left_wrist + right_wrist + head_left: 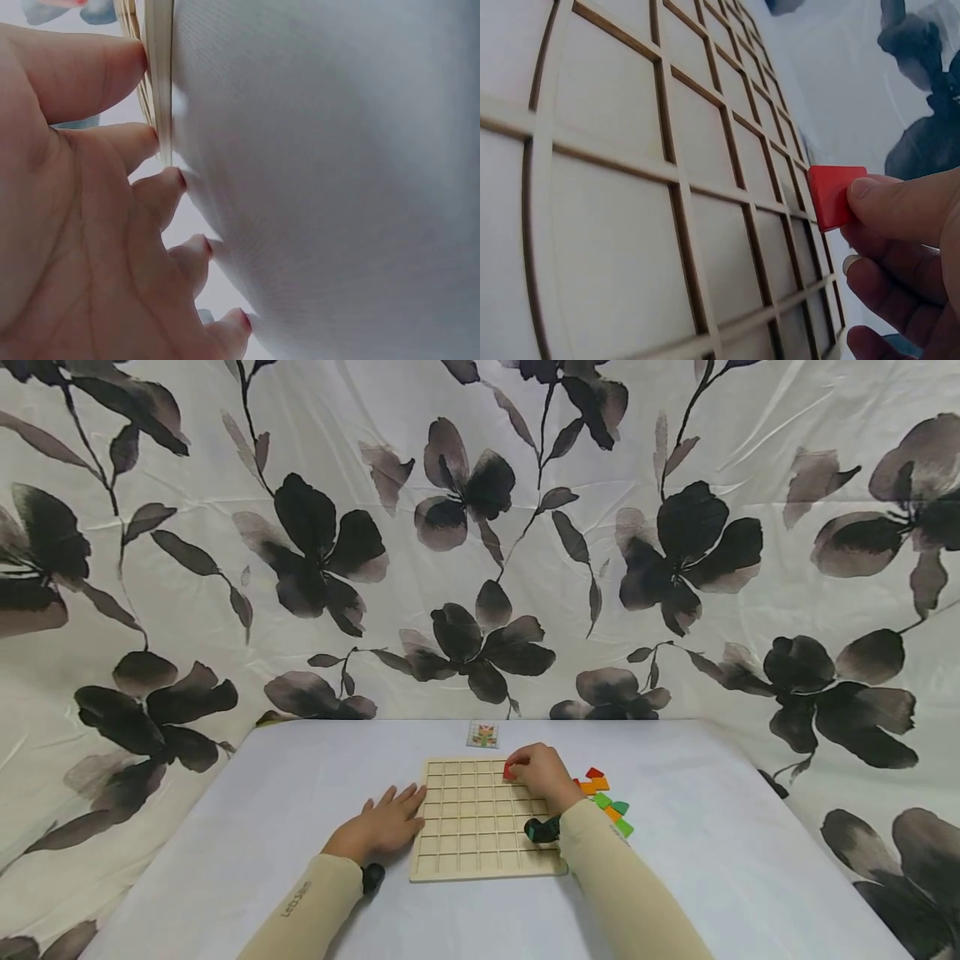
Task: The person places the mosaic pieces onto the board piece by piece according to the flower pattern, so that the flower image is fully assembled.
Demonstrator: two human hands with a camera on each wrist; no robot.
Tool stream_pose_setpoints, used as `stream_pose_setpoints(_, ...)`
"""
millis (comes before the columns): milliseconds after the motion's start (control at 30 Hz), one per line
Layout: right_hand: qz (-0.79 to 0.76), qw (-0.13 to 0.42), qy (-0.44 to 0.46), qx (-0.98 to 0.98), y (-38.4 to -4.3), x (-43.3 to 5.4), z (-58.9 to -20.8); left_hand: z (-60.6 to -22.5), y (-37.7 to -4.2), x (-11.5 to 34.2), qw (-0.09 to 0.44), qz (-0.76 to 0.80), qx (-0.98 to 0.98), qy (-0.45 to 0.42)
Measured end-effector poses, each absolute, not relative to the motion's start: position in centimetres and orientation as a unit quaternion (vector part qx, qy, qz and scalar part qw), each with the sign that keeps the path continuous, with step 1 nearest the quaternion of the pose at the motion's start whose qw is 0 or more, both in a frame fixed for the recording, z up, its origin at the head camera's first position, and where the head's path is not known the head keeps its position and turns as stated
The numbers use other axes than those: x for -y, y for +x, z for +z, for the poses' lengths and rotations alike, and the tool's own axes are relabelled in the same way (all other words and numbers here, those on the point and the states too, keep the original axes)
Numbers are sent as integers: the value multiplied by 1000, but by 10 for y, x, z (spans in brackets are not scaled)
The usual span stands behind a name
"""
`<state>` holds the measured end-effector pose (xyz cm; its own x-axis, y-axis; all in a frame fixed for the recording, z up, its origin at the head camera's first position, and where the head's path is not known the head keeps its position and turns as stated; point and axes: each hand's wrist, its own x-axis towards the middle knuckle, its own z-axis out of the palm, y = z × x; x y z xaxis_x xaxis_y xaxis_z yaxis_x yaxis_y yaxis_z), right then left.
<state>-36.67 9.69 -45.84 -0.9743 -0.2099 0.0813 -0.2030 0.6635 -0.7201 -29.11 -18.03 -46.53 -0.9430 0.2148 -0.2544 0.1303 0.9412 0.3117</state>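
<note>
A pale wooden grid board [468, 827] with rows of square compartments lies on the table. My right hand [542, 772] pinches a red square tile [834, 196] between thumb and fingers, over the far right part of the board. In the right wrist view the tile's edge is right at the grid's ribs, and the compartments in sight hold nothing. My left hand [386, 821] lies with fingers spread at the board's left edge; in the left wrist view its thumb and index fingertip touch the board's side [159, 75].
Several loose tiles in green, orange and red, including a green tile [624, 827] and an orange tile [602, 783], lie right of the board, partly behind the right forearm. A small patterned card [482, 734] is beyond the board. Floral cloth [480, 568] hangs behind the white table [315, 777].
</note>
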Motion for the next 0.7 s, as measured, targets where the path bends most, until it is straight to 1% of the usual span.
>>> stream_pose_setpoints(200, -380, 9, -125, -917, -367, -87, -460, -466, -292, 180, 145, 144, -975, 85)
stream_pose_setpoints(700, -343, 0, -150, -927, -371, -81, -468, -467, -290, 181, 141, 140, -976, 89)
